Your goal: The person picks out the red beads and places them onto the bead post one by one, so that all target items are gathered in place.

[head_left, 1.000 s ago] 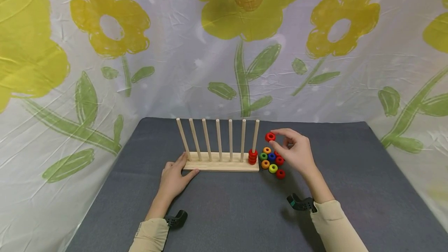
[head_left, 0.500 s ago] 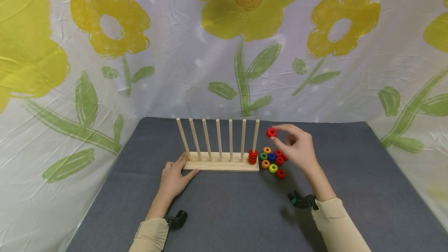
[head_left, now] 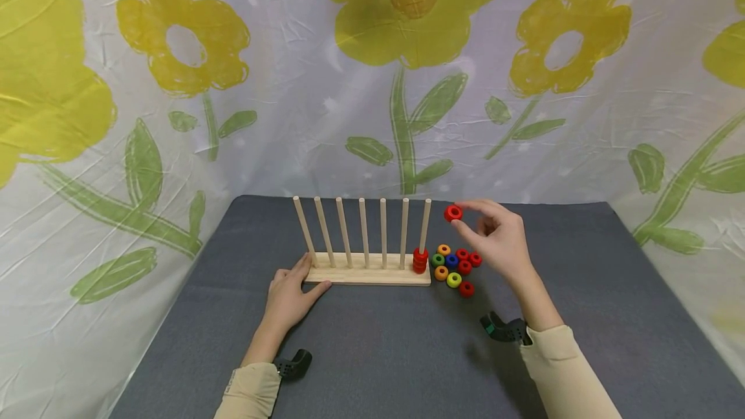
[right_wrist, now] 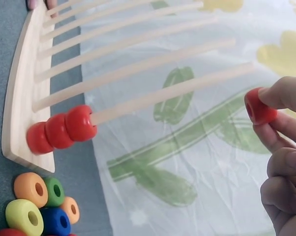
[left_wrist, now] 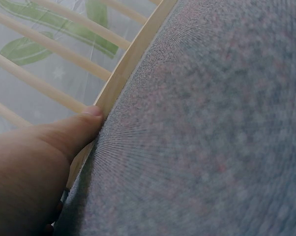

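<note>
My right hand (head_left: 497,238) pinches a red ring bead (head_left: 453,213) between thumb and fingertips, raised just to the right of the end peg's top. In the right wrist view this bead (right_wrist: 260,105) is a little way off the tip of that peg (right_wrist: 172,93). Three red beads (right_wrist: 59,131) are stacked at the peg's foot. The wooden peg stand (head_left: 367,277) has a row of several upright pegs on one long base. At its left end, my left hand (head_left: 290,293) grips the base, with the thumb (left_wrist: 91,112) along the front edge.
Loose beads lie beside the stand's right end: a green bead (head_left: 438,260), a blue bead (head_left: 452,261), a yellow-green bead (head_left: 454,280), orange ones and several red ones. A dark grey cloth (head_left: 372,354) covers the table. Behind hangs a flower-printed curtain (head_left: 291,115).
My right hand has lifted the red bead upward and slightly to the right, uncovering another red bead at the right of the loose beads. My left hand has stayed in place.
</note>
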Demonstrator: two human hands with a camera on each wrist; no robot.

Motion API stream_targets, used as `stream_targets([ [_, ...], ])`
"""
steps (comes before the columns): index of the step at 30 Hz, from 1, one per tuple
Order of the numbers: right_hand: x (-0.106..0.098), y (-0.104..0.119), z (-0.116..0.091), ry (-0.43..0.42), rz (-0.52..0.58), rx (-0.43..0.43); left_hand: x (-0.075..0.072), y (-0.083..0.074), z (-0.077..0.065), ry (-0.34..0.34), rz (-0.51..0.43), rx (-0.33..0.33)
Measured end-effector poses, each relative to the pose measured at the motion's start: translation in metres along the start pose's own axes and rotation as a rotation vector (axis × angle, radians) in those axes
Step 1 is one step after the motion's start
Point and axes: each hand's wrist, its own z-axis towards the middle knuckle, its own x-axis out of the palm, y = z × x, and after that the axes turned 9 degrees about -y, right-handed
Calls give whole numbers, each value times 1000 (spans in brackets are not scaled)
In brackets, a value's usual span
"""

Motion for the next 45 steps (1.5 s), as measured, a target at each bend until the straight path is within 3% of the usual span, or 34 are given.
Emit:
stream_targets([
  [20, 2, 10, 14, -15, -18, -55, 0, 0, 1, -1, -3, 4],
  [45, 3, 22, 26, -14, 43, -83, -1, -3, -1, -13, -1, 4],
])
